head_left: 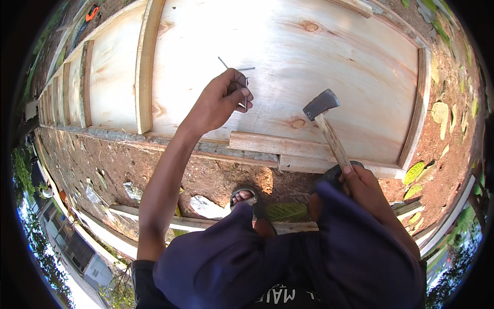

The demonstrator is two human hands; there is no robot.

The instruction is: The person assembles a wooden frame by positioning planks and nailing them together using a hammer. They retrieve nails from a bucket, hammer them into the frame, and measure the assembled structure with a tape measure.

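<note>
A large pale plywood panel (288, 62) framed with light wooden battens fills the upper part of the view, lying flat on reddish-brown bare soil (103, 159) with dry leaves scattered along the right edge. Upright wooden ribs (145, 67) cross its face on the left, and a short loose strip of timber (278, 144) lies along its near edge. Nearer the person, a long pale plank (206, 224) rests on the ground, with a scrap of clear plastic sheet (206, 206) and a green leaf (285, 211) just beside it. A sandalled foot (247, 198) stands on the soil between the plank and the panel, above dark blue trouser knees. The right hand (363, 185) is clenched around the lower end of a wooden-handled hammer with a dark steel head (329, 123), whose head hangs above the panel near its lower edge. The left hand (224, 98) reaches out over the middle of the panel, fingers pinched closed on a few thin steel nails (246, 95); one of them stands roughly upright at the fingertips, though whether its point touches the wood cannot be told. Two more thin nails (234, 67) show just above the knuckles.
</note>
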